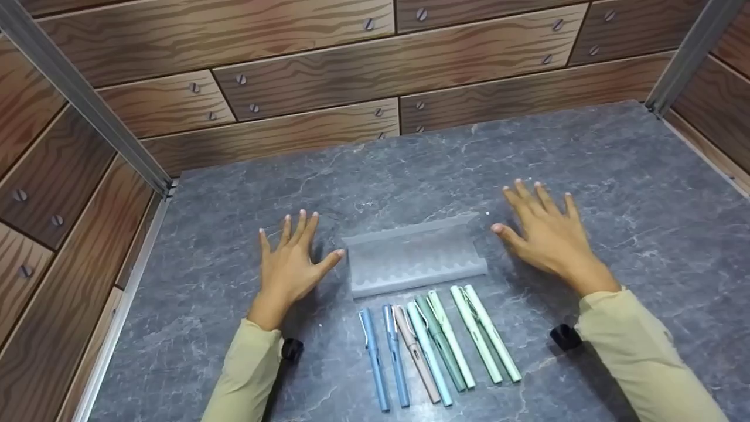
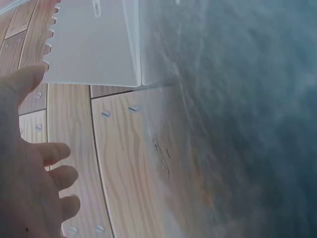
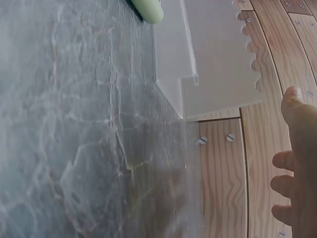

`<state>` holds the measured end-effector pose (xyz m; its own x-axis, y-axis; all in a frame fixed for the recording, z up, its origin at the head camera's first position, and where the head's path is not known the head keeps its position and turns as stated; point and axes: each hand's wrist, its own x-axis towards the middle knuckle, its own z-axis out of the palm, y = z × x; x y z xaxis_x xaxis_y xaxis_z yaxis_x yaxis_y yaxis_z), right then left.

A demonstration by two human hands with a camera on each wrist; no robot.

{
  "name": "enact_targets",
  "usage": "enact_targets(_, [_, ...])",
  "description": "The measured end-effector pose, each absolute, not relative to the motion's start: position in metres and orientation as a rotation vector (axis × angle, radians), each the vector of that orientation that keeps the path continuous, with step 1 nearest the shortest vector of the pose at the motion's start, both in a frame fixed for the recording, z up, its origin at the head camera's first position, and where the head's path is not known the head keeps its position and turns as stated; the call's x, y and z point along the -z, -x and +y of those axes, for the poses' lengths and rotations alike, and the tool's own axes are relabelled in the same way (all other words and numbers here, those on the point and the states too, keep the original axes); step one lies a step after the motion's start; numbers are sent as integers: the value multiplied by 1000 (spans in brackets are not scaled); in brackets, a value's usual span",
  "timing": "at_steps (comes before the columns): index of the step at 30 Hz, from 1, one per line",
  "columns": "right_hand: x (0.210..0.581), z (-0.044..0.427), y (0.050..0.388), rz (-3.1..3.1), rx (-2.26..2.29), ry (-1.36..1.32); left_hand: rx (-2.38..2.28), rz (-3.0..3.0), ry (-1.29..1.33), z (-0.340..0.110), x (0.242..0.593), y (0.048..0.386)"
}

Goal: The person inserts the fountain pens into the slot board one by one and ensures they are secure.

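Observation:
A translucent plastic pen tray with a scalloped edge sits on the table between both hands. My left hand is spread to its left, fingers extended, holding nothing; the thumb points toward the tray. To the tray's right, my right hand is likewise spread and holds nothing. In front of the tray lie several capped pens side by side: blue pens at the left, a brownish pen, a dark green pen and pale green pens at the right. The right wrist view catches one pale green pen end beside the tray.
The grey marbled tabletop runs back to a wood-plank-patterned wall. Metal posts stand at the back corners. A dark device shows at the left wrist, another dark device at the right.

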<state>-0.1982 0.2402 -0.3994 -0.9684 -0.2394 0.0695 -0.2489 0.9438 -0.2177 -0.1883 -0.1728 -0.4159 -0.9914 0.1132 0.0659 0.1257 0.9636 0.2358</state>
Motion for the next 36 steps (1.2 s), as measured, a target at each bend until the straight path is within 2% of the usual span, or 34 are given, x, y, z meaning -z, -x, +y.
enact_targets(14, [391, 231, 178, -3019, -307, -472, 925, -2915, 378, -163, 417, 196])
enact_targets(26, [393, 224, 165, -3087, -465, -581, 1705, -2724, 548, -165, 421, 200])
enact_targets(36, [401, 219, 152, -3113, -590, -711, 1772, -2656, 426, -164, 427, 203])
